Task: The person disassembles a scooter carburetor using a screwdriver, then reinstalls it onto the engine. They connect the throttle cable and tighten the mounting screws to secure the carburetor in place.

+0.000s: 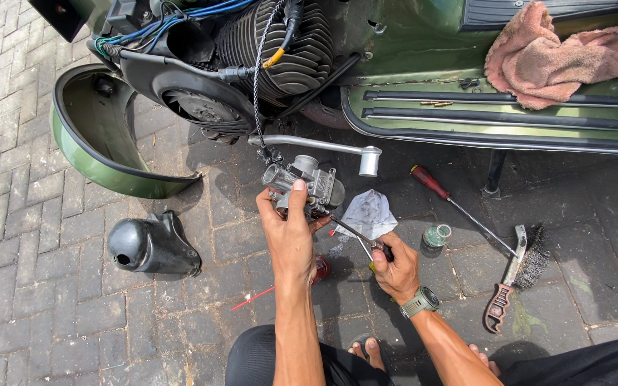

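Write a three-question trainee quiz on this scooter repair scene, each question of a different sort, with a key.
1. True or false: the left hand grips the metal carburettor in front of the open engine.
2. Which tool does the right hand hold against the carburettor? A) wire brush B) screwdriver C) hammer
3. Fill in: the pink rag lies on the green ____.

Key
1. True
2. B: a screwdriver. The wire brush and the red-handled screwdriver lie unused on the paving.
3. Footboard of the scooter.
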